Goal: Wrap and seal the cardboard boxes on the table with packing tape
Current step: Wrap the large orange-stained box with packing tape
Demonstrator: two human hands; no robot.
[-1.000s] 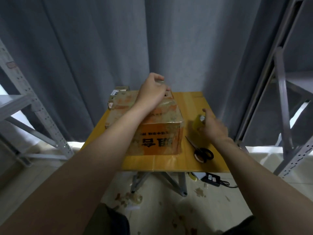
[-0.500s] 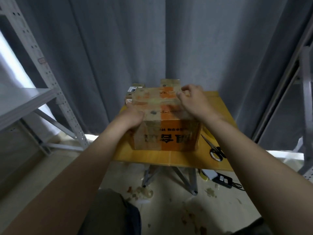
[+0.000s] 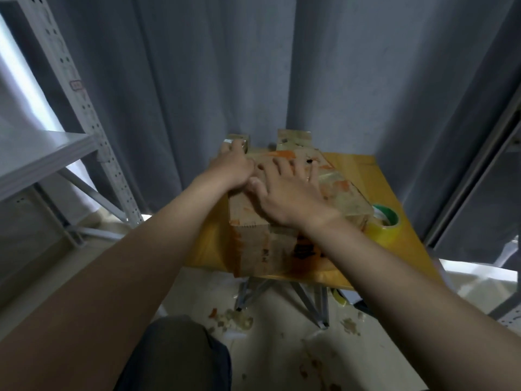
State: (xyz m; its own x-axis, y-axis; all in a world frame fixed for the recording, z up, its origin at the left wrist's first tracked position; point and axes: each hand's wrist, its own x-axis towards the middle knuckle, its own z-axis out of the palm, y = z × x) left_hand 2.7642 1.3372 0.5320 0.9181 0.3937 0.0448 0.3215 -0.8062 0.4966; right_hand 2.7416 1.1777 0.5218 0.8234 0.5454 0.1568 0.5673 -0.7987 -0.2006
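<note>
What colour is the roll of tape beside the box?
The tape roll is yellow with a green core, seen in the head view.

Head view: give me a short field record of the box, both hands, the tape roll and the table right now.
cardboard box: on the table, a corner toward the camera, glossy tape over its top
right hand: flat on the box top, fingers spread
left hand: at the box's far left corner; grip unclear
tape roll: yellow, green core, beside the box's right corner, in neither hand
behind: smaller boxes at the table's far edge
</note>
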